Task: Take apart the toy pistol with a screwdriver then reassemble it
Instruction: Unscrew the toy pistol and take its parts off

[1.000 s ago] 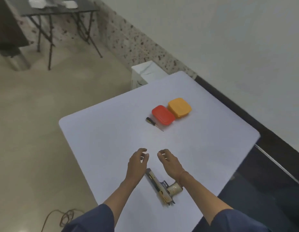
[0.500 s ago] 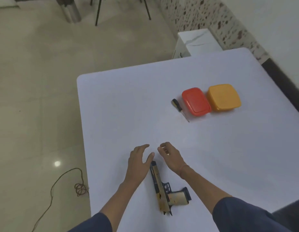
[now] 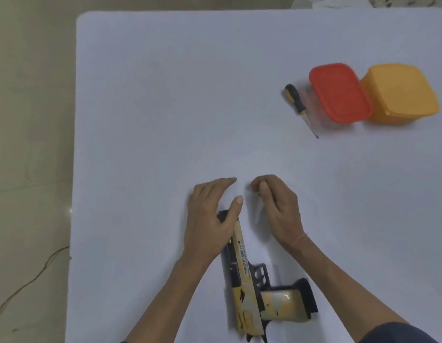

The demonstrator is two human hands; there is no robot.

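A person's two bare forearms reached over the near edge of a white table (image 3: 153,95), both hands poised above its middle. The left hand (image 3: 210,216) was spread flat and relaxed, fingers straight and pointing toward the far edge, its thumb lying across the muzzle end of the toy pistol (image 3: 244,280); whether it pressed on the toy could not be told. The right hand (image 3: 277,209), a thin band at its wrist, hung just beside the left with its fingers loosely curled under and the thumb tip against them, nothing visible in its hold.

The toy pistol, tan and yellow with black parts, lay on its side by the table's near edge between the forearms, barrel toward the far edge and grip toward the right. The words "DESERT EAGLE" ran along its slide; smaller print beneath was unreadable.

Well apart, toward the far right corner, a black-and-yellow screwdriver (image 3: 298,102) lay just left of a red-lidded container (image 3: 338,92), its tip aimed at the near edge. An orange container (image 3: 400,92) sat against the red one's right side.
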